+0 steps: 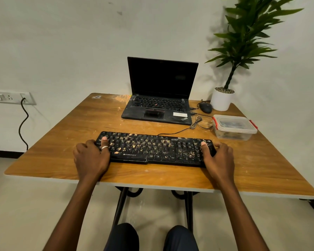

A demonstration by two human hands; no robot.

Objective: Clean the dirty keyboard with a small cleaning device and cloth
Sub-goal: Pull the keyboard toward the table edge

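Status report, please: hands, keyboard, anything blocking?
Left hand and right hand grip keyboard ends. Keyboard on table, crumbs all over. Nothing in the way.

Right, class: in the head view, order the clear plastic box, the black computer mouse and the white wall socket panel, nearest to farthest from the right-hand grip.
From the right-hand grip:
1. Clear plastic box, just beyond, right side of wooden table.
2. Black computer mouse, farther back on the table.
3. White wall socket panel, far left, off the table.
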